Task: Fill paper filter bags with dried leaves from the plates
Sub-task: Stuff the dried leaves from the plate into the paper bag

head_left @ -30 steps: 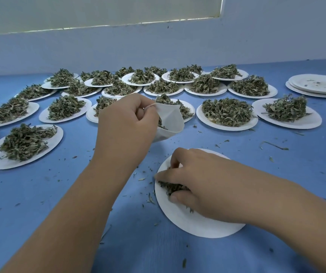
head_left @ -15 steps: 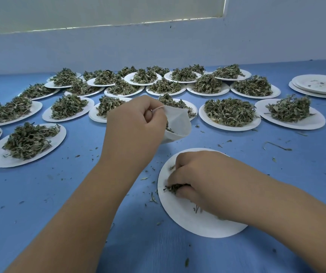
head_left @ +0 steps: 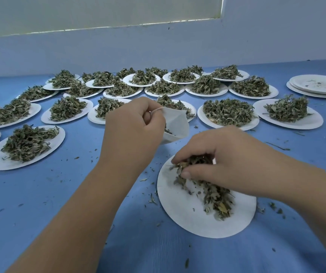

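A white paper filter bag [head_left: 177, 123] is pinched at its rim by the curled fingers of the left hand [head_left: 134, 125], with its mouth held open and a few dark leaves seen inside; a tuft of dried leaves [head_left: 189, 164] is gripped between the thumb and fingertips of the right hand [head_left: 231, 160], just above the near round paper plate [head_left: 183, 219], on which a thin crumbly trail lies; beyond, flat white heaped plates [head_left: 228, 112] are spread over the smooth blue cloth [head_left: 40, 194], some overlapping; leaf crumbs [head_left: 152, 200] are scattered about; a stack of bare plates [head_left: 319, 85] is seen far right.
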Action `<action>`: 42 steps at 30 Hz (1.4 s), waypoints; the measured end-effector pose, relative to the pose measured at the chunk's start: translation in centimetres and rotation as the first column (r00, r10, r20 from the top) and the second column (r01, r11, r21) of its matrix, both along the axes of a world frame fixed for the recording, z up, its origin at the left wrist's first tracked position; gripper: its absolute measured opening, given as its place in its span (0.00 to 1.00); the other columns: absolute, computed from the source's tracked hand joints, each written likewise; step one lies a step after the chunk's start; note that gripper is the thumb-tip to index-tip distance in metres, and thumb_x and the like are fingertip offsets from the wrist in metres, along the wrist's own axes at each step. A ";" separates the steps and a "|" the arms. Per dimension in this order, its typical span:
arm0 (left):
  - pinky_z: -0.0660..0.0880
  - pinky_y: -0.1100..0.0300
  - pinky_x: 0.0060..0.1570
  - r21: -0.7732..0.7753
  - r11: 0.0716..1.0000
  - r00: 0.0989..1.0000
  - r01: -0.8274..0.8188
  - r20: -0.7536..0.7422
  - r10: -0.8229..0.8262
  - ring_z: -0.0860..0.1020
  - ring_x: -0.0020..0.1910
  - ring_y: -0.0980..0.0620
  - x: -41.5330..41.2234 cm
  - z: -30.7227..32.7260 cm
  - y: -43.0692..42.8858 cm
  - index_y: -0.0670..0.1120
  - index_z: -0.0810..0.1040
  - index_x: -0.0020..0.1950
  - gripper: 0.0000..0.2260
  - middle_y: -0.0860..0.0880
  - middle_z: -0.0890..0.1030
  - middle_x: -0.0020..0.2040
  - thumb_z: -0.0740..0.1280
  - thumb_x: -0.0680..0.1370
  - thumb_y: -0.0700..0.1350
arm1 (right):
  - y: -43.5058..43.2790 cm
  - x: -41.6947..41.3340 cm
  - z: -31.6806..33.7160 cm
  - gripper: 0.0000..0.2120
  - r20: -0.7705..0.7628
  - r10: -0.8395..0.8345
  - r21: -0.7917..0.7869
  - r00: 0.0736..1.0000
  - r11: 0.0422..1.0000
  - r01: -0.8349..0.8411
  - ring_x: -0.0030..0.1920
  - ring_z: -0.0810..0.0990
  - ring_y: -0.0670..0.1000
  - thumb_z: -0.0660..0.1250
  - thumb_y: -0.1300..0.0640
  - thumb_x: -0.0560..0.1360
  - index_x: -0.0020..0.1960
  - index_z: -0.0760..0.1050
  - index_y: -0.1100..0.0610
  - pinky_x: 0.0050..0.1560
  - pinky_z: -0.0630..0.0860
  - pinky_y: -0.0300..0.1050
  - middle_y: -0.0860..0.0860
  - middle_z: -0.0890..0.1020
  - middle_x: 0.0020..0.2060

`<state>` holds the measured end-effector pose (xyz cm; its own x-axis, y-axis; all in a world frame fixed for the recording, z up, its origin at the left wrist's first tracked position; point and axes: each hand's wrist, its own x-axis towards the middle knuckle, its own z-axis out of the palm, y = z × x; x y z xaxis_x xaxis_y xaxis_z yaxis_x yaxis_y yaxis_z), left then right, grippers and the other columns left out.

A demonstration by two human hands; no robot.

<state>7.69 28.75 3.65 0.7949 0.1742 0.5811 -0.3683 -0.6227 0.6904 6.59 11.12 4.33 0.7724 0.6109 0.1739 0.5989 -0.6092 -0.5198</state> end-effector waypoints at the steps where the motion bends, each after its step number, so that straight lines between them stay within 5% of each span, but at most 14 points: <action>1: 0.61 0.72 0.25 0.007 1.000 1.000 0.000 0.003 0.000 0.65 0.24 0.58 0.0 0.0 0.0 0.49 0.80 0.38 0.09 0.55 0.66 0.24 0.65 0.75 0.39 | -0.3 0.0 0.3 0.10 -0.012 0.003 0.059 1.000 0.998 -0.002 0.45 0.77 0.33 0.73 0.47 0.70 0.50 0.82 0.38 0.46 0.72 0.29 0.33 0.81 0.43; 4: 0.62 0.72 0.26 0.028 1.000 1.000 0.010 0.006 -0.010 0.65 0.25 0.58 -0.1 0.0 -0.1 0.48 0.80 0.38 0.08 0.54 0.67 0.26 0.65 0.76 0.40 | -1.2 -0.1 1.2 0.11 -0.033 0.016 0.242 0.999 0.970 -0.008 0.41 0.81 0.36 0.73 0.45 0.65 0.48 0.82 0.38 0.46 0.74 0.29 0.34 0.83 0.40; 11: 0.63 0.68 0.26 0.105 0.994 0.999 0.034 0.005 -0.034 0.65 0.26 0.55 -0.3 -0.6 -0.7 0.48 0.79 0.38 0.08 0.52 0.66 0.24 0.65 0.76 0.39 | -1.3 0.1 1.2 0.14 -0.019 -0.099 0.415 0.995 0.905 0.098 0.45 0.82 0.45 0.73 0.44 0.62 0.47 0.80 0.42 0.49 0.80 0.51 0.40 0.83 0.43; 17: 0.65 0.64 0.26 0.131 0.988 0.996 0.080 -0.037 -0.075 0.67 0.25 0.55 -0.5 -0.8 -1.5 0.49 0.79 0.38 0.08 0.53 0.69 0.25 0.65 0.76 0.40 | -0.9 0.2 0.9 0.06 0.144 -0.305 0.265 0.942 0.929 0.260 0.34 0.78 0.36 0.75 0.48 0.66 0.39 0.78 0.43 0.37 0.71 0.26 0.40 0.80 0.31; 25: 0.64 0.64 0.27 0.130 0.985 0.993 0.113 -0.058 -0.107 0.67 0.26 0.56 -0.7 -1.1 -2.3 0.49 0.80 0.38 0.08 0.55 0.70 0.25 0.65 0.75 0.41 | 0.1 0.0 0.5 0.04 0.308 -0.331 -0.002 0.892 0.937 0.348 0.43 0.75 0.44 0.71 0.49 0.73 0.47 0.81 0.48 0.43 0.68 0.35 0.42 0.77 0.41; 28: 0.64 0.64 0.26 0.134 0.982 0.991 0.133 -0.042 -0.128 0.68 0.26 0.56 -0.9 -1.1 -2.6 0.50 0.80 0.39 0.08 0.57 0.70 0.25 0.65 0.75 0.42 | 0.3 -0.1 0.4 0.10 0.345 -0.366 0.028 0.864 0.925 0.380 0.46 0.73 0.47 0.73 0.50 0.71 0.51 0.78 0.50 0.45 0.67 0.40 0.45 0.74 0.46; 33: 0.65 0.61 0.25 0.126 0.975 0.983 0.183 -0.006 -0.183 0.67 0.25 0.55 -1.2 -1.2 -3.2 0.49 0.80 0.39 0.08 0.55 0.70 0.26 0.62 0.73 0.44 | 0.9 -0.7 0.7 0.12 0.355 -0.387 0.019 0.851 0.913 0.408 0.40 0.68 0.48 0.72 0.51 0.70 0.42 0.68 0.49 0.37 0.59 0.44 0.44 0.69 0.38; 42: 0.63 0.67 0.23 0.087 0.978 0.981 0.192 -0.036 -0.189 0.66 0.25 0.56 -1.3 -0.9 -3.2 0.49 0.79 0.36 0.09 0.53 0.68 0.25 0.64 0.73 0.38 | 0.9 -1.4 1.0 0.08 0.332 -0.368 0.096 0.869 0.929 0.357 0.41 0.74 0.50 0.73 0.58 0.68 0.46 0.77 0.52 0.42 0.66 0.43 0.49 0.78 0.41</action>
